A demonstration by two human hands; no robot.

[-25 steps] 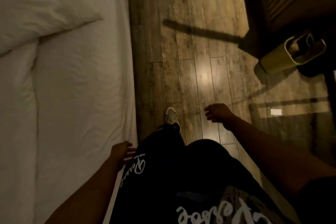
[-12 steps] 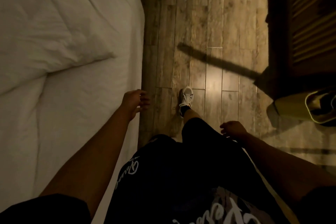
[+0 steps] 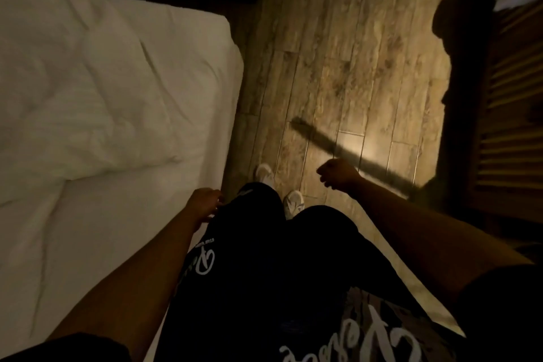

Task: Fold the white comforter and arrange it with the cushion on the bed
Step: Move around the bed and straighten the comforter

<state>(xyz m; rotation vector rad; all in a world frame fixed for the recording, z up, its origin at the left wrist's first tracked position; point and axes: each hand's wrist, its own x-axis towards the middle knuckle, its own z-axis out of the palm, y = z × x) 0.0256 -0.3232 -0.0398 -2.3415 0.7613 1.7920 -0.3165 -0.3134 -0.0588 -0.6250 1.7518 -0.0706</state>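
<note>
Dim light. White comforter (image 3: 97, 91) lying rumpled on bed (image 3: 88, 229), filling its far part up to the right edge, a bulky fold ending toward the near side. Left hand (image 3: 204, 204) just off the bed's right edge, beside the thigh, fingers loosely curled, empty. Right hand (image 3: 338, 175) farther from the bed, over wood floor (image 3: 338, 53), curled into a loose fist, holding nothing. White shoes (image 3: 279, 188) on floor beside the bed.

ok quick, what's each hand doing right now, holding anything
Left hand: loosely open, empty, at the hip beside the white comforter-covered bed.
Right hand: curled loosely shut, holding nothing, out over the wooden plank floor.
</note>
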